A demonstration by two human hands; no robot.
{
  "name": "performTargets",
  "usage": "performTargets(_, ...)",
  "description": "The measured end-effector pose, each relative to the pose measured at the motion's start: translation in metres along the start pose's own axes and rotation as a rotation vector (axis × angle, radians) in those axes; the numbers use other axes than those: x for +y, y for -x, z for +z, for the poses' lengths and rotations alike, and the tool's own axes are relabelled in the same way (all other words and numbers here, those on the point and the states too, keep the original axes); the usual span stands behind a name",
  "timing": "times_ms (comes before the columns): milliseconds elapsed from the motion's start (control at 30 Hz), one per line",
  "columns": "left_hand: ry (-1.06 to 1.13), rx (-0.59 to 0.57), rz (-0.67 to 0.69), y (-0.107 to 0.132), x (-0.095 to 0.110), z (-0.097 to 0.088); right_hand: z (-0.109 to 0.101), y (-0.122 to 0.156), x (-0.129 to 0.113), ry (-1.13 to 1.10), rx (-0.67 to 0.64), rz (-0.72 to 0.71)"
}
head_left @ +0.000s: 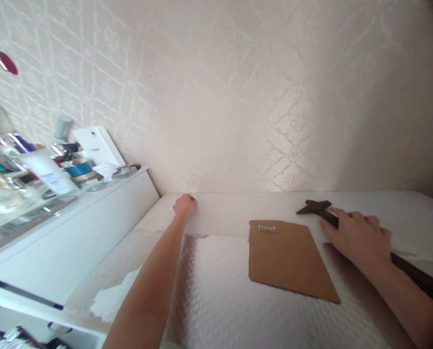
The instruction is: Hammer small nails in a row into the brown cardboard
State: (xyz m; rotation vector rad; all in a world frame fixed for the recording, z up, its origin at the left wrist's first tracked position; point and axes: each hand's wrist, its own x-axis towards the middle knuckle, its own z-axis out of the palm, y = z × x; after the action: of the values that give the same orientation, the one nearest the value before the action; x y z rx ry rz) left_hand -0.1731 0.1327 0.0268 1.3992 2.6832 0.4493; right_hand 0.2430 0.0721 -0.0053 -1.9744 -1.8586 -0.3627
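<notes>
Single head-worn view, looking forward and down, close over the white tabletop (pixel 238 208), facing the cream patterned wallpaper wall (pixel 238 97)

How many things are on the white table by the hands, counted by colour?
Light brown: 1, the cardboard sheet, lying flat.
Dark brown: 1, the hammer, under the right hand.
Silvery: 1, the row of small tacks on the cardboard; too small to count singly.
Total: 3.
The left hand rests closed at the table's far edge, holding nothing visible.
</notes>
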Motion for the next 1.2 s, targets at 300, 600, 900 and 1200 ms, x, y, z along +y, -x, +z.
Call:
performTargets(300,-0.04,0.017,0.045,0.014,0.007,-0.007,-0.004,-0.002,-0.001,0.009,-0.026,-0.016)
performTargets(600,0.191,0.016,0.29,0.075,0.061,-0.01,-0.012,0.001,-0.003,-0.068,0.02,0.004)
performTargets(900,0.873,-0.324,0.564,0.183,0.144,0.035,-0.019,-0.001,-0.024,-0.528,0.19,-0.439)
performTargets(1200,1.009,-0.376,0.5,0.191,0.138,0.031,-0.022,0.002,-0.035,-0.567,0.061,-0.57)
